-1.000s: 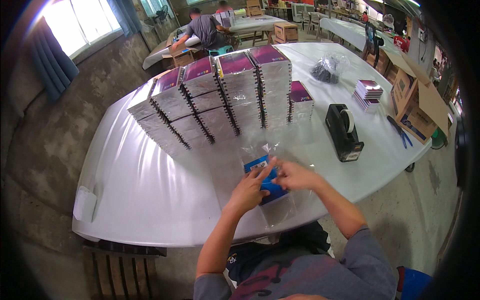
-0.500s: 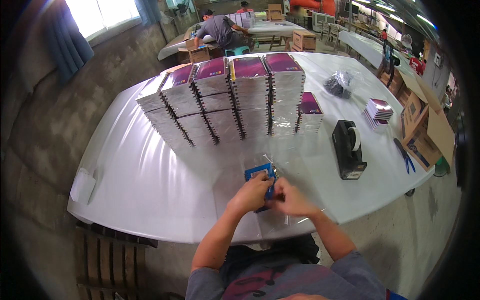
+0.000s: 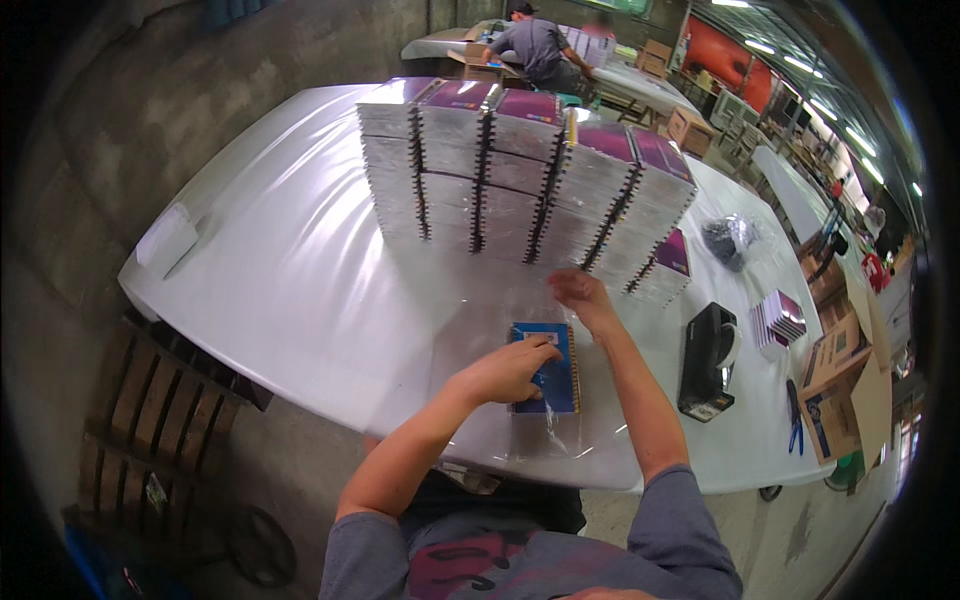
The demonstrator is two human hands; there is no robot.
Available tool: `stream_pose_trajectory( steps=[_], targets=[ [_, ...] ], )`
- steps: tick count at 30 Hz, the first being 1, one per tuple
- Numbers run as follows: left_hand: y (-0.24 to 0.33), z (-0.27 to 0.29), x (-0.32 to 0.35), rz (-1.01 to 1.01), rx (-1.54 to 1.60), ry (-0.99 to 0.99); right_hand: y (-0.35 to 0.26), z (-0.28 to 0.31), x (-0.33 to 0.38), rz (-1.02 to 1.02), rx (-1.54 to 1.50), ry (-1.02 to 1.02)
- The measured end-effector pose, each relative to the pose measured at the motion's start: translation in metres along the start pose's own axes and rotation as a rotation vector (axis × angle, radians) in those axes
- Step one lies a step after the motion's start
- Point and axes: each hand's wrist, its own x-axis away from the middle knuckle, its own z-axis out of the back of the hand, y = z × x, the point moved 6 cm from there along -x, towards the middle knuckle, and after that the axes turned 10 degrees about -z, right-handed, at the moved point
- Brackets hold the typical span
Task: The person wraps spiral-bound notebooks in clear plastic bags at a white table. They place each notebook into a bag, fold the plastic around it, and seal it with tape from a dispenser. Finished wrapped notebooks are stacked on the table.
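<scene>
A blue spiral-bound notebook (image 3: 562, 385) lies on a sheet of clear plastic film (image 3: 487, 322) near the table's front edge. Its coil shows along the right side. My left hand (image 3: 512, 372) rests across the notebook's left part, thumb and fingers apart, pressing on the cover. Beyond the notebook's far edge, my right hand (image 3: 582, 295) is raised just in front of the notebook stacks. Its fingers are bent together at what looks like the film's far part; glare and slight blur make the grip hard to see.
Tall stacks of purple-covered spiral notebooks (image 3: 510, 170) stand beyond my hands. To the right are a black tape dispenser (image 3: 707, 365), a bundle in clear plastic (image 3: 735, 243), small booklets (image 3: 778, 322), blue-handled pliers (image 3: 795, 415) and open cardboard boxes (image 3: 838, 395). A person (image 3: 540, 50) bends over a farther table.
My right hand has moved from the notebook's right side to beyond its far edge. My left hand stays on the notebook, uncovering more of it. The whole view has turned and tilted.
</scene>
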Motion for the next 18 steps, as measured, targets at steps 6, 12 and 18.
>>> stream_pose_trajectory(
  steps=[6,12,18],
  targets=[
    [-0.011,-0.004,0.004,0.012,0.044,0.037,-0.09,-0.02,0.057,0.143,0.44,-0.268],
    [-0.01,-0.007,0.005,-0.05,0.085,0.092,-0.077,-0.055,0.084,0.166,0.714,-0.486],
    [-0.025,-0.009,0.048,0.362,-0.1,0.342,-0.058,-0.045,0.075,0.257,0.625,-0.502]
  ],
)
